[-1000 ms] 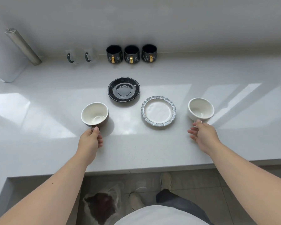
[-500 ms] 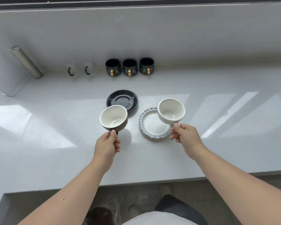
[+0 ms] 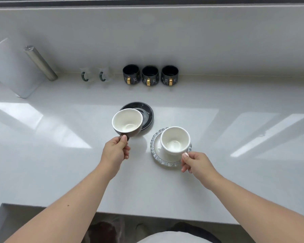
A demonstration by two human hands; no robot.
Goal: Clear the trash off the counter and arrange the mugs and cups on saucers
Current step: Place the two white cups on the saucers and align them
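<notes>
A white bench (image 3: 60,163) runs below a pale wall. The left hand (image 3: 115,153) has its grip pinching the brown cup (image 3: 127,122) by the handle, over the near edge of the black saucer (image 3: 146,114). The right hand (image 3: 196,163) has its grip on the white cup's (image 3: 175,141) handle, the cup over the glass saucer (image 3: 155,155).

Probably a home kitchen: white counter (image 3: 218,181), mugs (image 3: 149,75) lined along the backsplash (image 3: 165,41).

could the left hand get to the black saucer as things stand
Probably yes, to set its cup down. The left hand holds the brown cup by the handle, already over the near edge of the black saucer, and nothing lies between them. It is not free to grasp the saucer itself.
</notes>
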